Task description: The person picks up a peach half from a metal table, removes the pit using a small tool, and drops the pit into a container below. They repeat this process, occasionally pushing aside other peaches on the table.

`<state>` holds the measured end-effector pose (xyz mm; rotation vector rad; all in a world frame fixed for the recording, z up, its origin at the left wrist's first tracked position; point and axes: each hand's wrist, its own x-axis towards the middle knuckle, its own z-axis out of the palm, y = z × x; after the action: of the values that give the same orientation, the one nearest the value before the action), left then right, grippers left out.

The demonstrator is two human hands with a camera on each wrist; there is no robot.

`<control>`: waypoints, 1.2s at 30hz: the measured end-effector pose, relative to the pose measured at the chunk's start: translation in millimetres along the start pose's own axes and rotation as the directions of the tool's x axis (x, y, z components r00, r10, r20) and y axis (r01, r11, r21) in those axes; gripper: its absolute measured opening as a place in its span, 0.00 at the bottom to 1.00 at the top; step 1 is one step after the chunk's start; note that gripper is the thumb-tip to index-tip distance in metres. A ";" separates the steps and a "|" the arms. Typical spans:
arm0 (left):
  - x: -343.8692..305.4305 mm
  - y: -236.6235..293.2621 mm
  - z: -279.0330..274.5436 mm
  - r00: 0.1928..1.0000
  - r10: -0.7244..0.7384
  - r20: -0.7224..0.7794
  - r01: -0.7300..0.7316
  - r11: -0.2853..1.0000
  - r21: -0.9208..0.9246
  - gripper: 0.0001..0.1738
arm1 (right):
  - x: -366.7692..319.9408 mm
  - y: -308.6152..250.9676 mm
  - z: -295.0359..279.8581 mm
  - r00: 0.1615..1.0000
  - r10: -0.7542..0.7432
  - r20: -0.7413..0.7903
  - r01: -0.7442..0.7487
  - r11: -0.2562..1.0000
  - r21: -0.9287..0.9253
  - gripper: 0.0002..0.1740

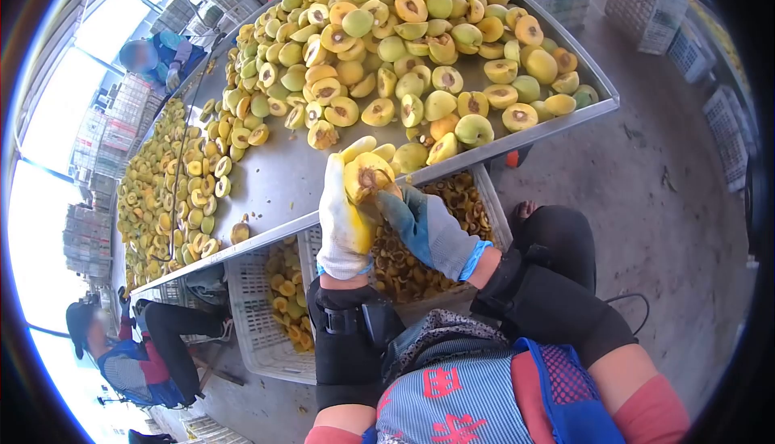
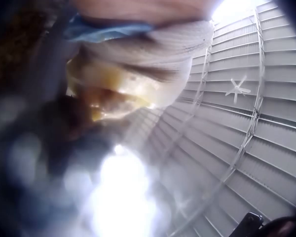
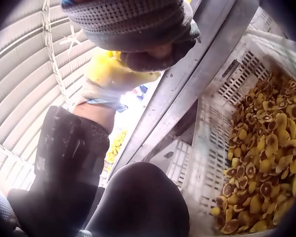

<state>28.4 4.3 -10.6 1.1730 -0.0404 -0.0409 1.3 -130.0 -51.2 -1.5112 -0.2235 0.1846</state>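
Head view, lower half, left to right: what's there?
Seated worker → white crate of fruit halves → left hand gripping a fruit half → right hand → black-clad knee → concrete floor.

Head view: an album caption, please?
Gloved left hand holds a peach half, right hand touching it, beside a table heaped with halved peaches.

left hand (image 2: 153,54) fills upper frame, white knit glove stained yellow | blue cuff (image 2: 103,30) at wrist | fingers (image 2: 138,86) curl round blurred yellow fruit half (image 2: 101,106) | corrugated roof (image 2: 266,148), ceiling fan (image 2: 237,90) behind | glare below
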 end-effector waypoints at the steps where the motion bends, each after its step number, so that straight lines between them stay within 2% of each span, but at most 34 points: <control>1: -0.6 -3.4 -1.3 1.000 0.020 -0.002 -0.020 1.000 0.013 0.24 | -0.5 -1.3 -0.4 1.000 0.001 0.006 -0.001 1.000 0.002 0.26; 3: -2.3 -5.8 -1.3 0.999 -0.029 -0.043 0.029 1.000 0.003 0.28 | 0.9 3.5 0.6 0.999 -0.033 -0.008 0.033 0.999 0.008 0.26; 6: -10.2 -1.2 9.7 0.994 0.111 -0.020 -0.098 0.937 0.337 0.32 | 1.2 10.9 5.4 0.997 -0.075 -0.031 0.076 0.996 0.035 0.27; 10: -5.8 -15.6 -1.3 0.987 0.058 -0.151 -0.023 0.975 0.223 0.33 | -0.6 10.5 2.8 0.999 -0.035 0.017 0.036 0.997 -0.070 0.28; 13: -8.8 -10.9 0.8 0.983 -0.013 -0.185 0.044 0.986 0.162 0.33 | -5.6 -6.6 -3.4 0.998 0.040 0.043 -0.028 0.966 -0.258 0.28; 15: -11.6 -7.1 3.4 0.982 -0.044 -0.184 0.072 0.986 0.150 0.33 | -6.9 2.0 0.7 0.997 0.039 0.070 -0.028 0.988 -0.154 0.29; 18: -13.0 -8.4 6.6 0.973 -0.033 -0.229 0.087 0.970 0.229 0.34 | -11.1 16.0 9.4 0.996 0.030 0.081 -0.031 0.999 0.018 0.30; 22: -13.6 -16.1 4.4 0.977 0.069 -0.200 0.013 0.925 0.379 0.34 | -11.7 32.3 22.0 0.993 0.062 0.099 -0.086 0.962 0.259 0.31; 25: -14.6 -17.1 6.6 0.977 0.128 -0.170 -0.037 0.890 0.455 0.35 | -11.9 30.5 24.2 0.988 0.061 0.143 -0.099 0.955 0.278 0.35; 26: -14.2 -16.7 5.9 0.978 0.148 -0.148 -0.061 0.878 0.475 0.35 | -15.1 25.8 17.8 0.948 0.187 0.258 -0.254 0.932 0.259 0.35; 27: -13.9 -15.6 5.4 0.977 0.170 -0.126 -0.087 0.865 0.494 0.35 | -17.2 -6.1 2.1 0.879 0.304 0.368 -0.400 0.890 0.220 0.36; 28: -15.8 -12.9 6.0 0.984 0.117 -0.136 -0.046 0.897 0.439 0.34 | -16.6 -27.4 -9.7 0.783 0.411 0.468 -0.533 0.830 0.163 0.37; 30: -21.2 -7.4 7.4 0.990 0.005 -0.142 0.042 0.945 0.325 0.32 | -13.1 -37.0 -17.7 0.708 0.491 0.508 -0.592 0.805 0.046 0.38; 32: -19.2 -4.4 -1.6 1.000 0.010 -0.027 0.002 0.909 0.417 0.32 | -10.5 -37.8 -22.2 0.640 0.558 0.527 -0.652 0.758 -0.012 0.38; 33: -19.0 -2.8 -5.3 1.000 0.009 0.025 -0.020 0.887 0.461 0.32 | -10.3 -33.9 -24.3 0.587 0.521 0.619 -0.701 0.710 0.067 0.38; 35: -20.4 -1.5 -0.5 1.000 -0.016 -0.010 0.018 0.942 0.335 0.34 | -8.6 -22.2 -27.7 0.491 0.398 0.775 -0.788 0.582 0.201 0.37; 36: -20.1 -3.4 3.0 0.999 -0.015 -0.031 0.023 0.965 0.262 0.35 | -12.4 -21.8 -23.5 0.512 0.340 0.789 -0.788 0.551 0.274 0.37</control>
<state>8.1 1.4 -12.7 1.4395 -0.0091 -0.0366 -5.0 -157.0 -30.9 -0.7208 -0.1489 1.2949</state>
